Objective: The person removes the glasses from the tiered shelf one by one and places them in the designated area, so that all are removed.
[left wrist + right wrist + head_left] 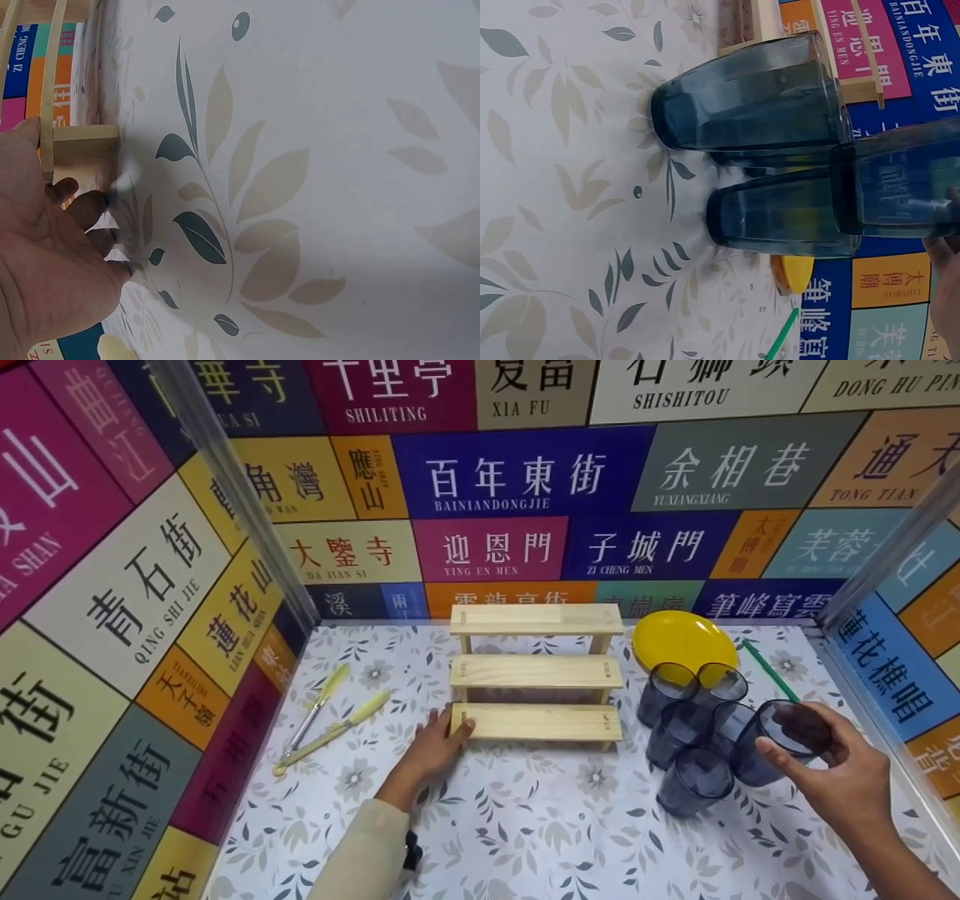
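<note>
A three-step wooden stand is upright near the back wall. My left hand grips the left end of its lowest board, thumb on top; in the left wrist view the other fingers curl below that board. At the right, my right hand holds a dark blue, see-through tumbler near its rim, thumb on the near side. The right wrist view shows this tumbler raised above the others. Several matching tumblers stand upright in a close group just left of it.
Behind the tumblers lies a yellow plate, with a green straw-like stick beside it. Yellow-tipped tongs lie spread at the left. Printed sign panels wall the flower-patterned table at the back and sides.
</note>
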{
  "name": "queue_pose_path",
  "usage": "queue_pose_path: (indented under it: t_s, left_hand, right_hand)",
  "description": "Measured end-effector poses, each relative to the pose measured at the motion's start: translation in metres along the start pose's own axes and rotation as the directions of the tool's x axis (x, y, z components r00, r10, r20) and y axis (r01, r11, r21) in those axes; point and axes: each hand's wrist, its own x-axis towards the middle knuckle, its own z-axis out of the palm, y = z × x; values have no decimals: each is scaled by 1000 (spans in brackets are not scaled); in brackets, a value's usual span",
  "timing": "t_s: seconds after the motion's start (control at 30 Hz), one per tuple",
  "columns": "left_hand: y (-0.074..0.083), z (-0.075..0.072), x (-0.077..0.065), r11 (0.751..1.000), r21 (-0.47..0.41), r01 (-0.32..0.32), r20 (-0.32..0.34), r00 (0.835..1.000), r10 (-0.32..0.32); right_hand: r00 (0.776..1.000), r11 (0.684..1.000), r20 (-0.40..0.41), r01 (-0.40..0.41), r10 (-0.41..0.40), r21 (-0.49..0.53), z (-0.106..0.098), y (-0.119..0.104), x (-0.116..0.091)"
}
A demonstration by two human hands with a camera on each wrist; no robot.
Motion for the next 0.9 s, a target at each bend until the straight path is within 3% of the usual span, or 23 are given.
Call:
queue_pose_path:
  t_s: [0.23,0.47,0.9]
  left_hand:
    - [-1,-3,-1,996,-6,-85,-12,996,84]
    - [-2,0,3,999,20,-35,-14,999,35]
    - [0,0,1,1000,20,-21,-17,1000,21]
  right_hand:
    - [998,998,22,-55,56,-29,6,11,-11]
    - [995,993,36,-93,96,-80,9,23,-19]
    - [977,980,126,-155,170,-123,20,49,-31]
